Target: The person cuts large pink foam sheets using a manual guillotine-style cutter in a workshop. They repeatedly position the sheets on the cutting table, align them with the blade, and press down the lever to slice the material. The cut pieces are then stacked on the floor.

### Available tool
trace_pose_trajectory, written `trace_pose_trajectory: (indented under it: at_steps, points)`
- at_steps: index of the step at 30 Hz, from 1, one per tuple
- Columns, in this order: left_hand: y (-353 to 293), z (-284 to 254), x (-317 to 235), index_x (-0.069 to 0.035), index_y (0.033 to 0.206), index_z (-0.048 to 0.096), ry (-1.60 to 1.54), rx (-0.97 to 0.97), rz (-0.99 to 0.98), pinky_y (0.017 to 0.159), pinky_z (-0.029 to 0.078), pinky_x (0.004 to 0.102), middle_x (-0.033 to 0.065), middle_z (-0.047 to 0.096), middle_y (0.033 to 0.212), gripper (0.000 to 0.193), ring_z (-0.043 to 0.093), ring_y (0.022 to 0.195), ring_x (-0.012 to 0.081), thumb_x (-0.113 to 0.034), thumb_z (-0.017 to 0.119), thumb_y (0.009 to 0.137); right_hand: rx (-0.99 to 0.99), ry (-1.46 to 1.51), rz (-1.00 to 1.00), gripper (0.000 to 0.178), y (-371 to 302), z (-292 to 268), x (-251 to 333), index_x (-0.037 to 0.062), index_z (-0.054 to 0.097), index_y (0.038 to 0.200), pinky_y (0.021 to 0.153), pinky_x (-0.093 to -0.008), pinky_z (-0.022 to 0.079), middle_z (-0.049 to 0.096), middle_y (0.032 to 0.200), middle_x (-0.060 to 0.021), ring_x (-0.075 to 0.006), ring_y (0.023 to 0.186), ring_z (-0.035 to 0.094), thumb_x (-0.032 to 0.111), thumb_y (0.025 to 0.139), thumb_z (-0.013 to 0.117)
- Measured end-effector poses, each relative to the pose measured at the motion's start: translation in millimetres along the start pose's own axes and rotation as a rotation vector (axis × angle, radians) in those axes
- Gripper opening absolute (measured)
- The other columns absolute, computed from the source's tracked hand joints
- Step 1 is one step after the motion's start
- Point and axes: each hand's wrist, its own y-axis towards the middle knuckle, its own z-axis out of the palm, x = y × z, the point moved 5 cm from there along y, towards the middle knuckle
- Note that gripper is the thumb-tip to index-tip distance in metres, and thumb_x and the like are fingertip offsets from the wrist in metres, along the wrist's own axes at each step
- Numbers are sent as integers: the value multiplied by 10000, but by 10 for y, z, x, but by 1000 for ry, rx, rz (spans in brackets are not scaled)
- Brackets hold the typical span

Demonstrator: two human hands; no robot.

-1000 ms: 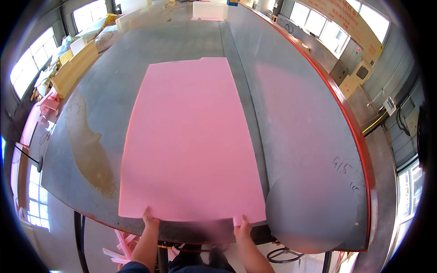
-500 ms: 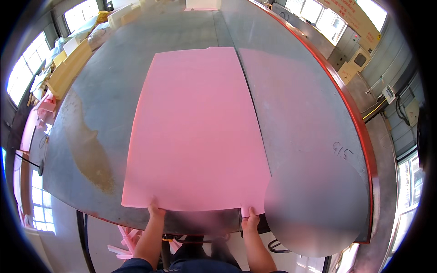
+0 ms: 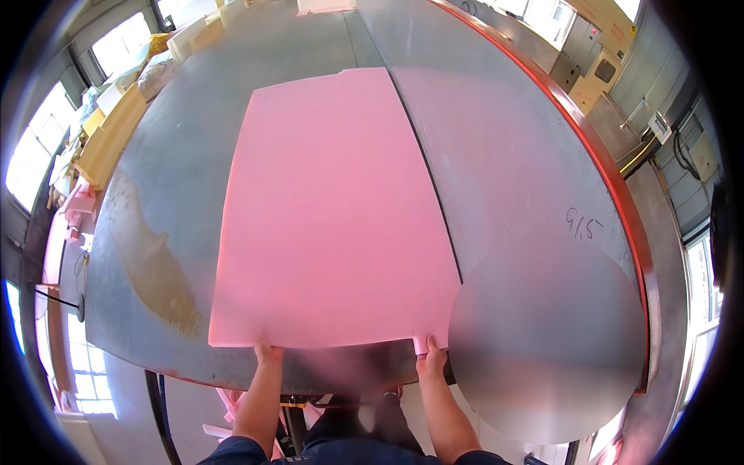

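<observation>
Two-handed, holding the pink sheet (image 3: 333, 209) flat on the worktop (image 3: 186, 159), pinching its near edge in the closed grip of left hand (image 3: 269, 353) and right hand (image 3: 431, 361); just slid rightward to meet the dark seam (image 3: 442, 211), seemingly aligned.

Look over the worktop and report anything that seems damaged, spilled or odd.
A brown patch marks the left side of the grey table, standing out against the grey; stain or wear, I cannot tell. The pink sheet has a small step in its far edge, so that edge isn't straight.
</observation>
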Motion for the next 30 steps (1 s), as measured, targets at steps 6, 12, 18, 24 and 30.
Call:
trace_pose_trajectory:
  at_steps: [6,12,18,24,30]
  points:
    - [-287,64,-39,-34,1337,491,50,-40,26,1048,446,479,113,581,1291,448,549,1208,297,-290,585,982,-7,27,29,392,-152,-137,34,35,517,1304,991,-358,513,590,1253,-94,-252,1141,597,41,928,628]
    - [-418,197,-239,-37,1336,490,31,94,24,1041,448,489,108,584,1286,419,550,1205,290,-245,578,983,-48,11,34,377,-139,-151,50,64,541,1283,937,-354,537,617,1208,-71,-239,1099,622,101,925,654]
    - [-351,9,-80,-48,1306,521,24,3,27,1036,453,480,104,589,1280,413,552,1205,287,-268,606,967,-161,-16,113,368,-141,-251,31,71,554,1245,864,-357,556,627,1173,-59,-227,1065,631,182,918,682]
    - [-392,43,-66,-50,1289,535,35,-45,-13,1027,458,475,105,603,1251,417,563,1182,281,-286,624,957,-289,-402,262,450,-269,-287,148,49,564,1167,727,-345,546,658,1045,-84,-234,960,667,422,927,641]
    - [-348,-8,-66,-56,1287,538,57,-28,-24,1021,461,462,98,611,1235,428,565,1175,283,-297,637,946,-252,-643,309,512,-241,-380,193,13,599,901,558,-320,542,659,707,-106,-228,635,681,517,961,534]
